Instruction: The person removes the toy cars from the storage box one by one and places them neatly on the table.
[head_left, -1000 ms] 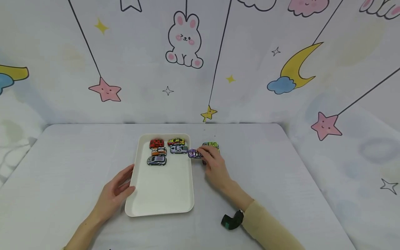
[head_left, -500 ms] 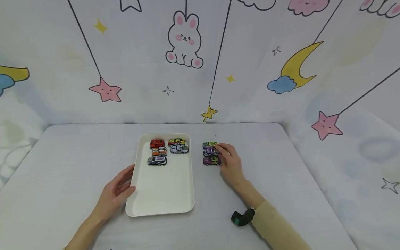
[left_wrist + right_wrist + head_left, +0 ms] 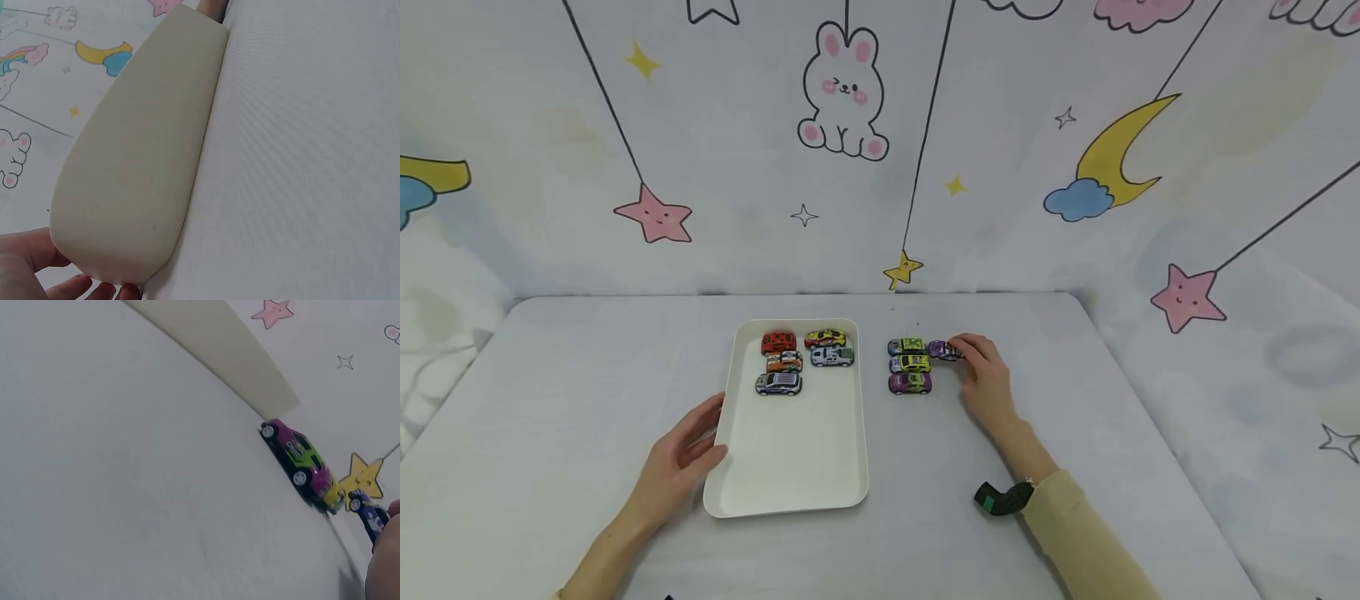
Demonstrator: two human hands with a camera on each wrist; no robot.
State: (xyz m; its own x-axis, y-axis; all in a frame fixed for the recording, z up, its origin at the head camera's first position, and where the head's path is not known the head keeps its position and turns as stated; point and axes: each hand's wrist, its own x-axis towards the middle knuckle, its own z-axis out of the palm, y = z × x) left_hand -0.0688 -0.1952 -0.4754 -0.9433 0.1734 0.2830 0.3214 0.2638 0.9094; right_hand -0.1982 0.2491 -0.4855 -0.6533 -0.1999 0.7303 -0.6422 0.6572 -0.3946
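In the head view my right hand point(image 3: 988, 379) pinches a small purple toy car point(image 3: 943, 350) between thumb and fingertips. To its left, in a column, stand a green-and-blue toy car point(image 3: 907, 346), a yellow toy car point(image 3: 909, 364) and a purple-and-green toy car point(image 3: 910, 383). The right wrist view has the pinched car point(image 3: 370, 515) at the right edge, partly hidden by the hand. A white tray point(image 3: 790, 467) carries several toy cars at its far end. My left hand point(image 3: 673, 462) touches the tray's left side, thumb at the rim, fingers loosely extended.
In the tray are a red car point(image 3: 778, 342), an orange-and-white car point(image 3: 784, 361), a silver car point(image 3: 778, 383), a yellow-and-red car point(image 3: 825, 337) and a grey car point(image 3: 832, 356). A black wrist device point(image 3: 1003, 498) hangs near the right sleeve. A cartoon-printed wall point(image 3: 737, 167) rises behind the table.
My right hand has carried the purple car from the tray's right edge rightward, across the car column, to its far side. My left hand and the tray stay put.
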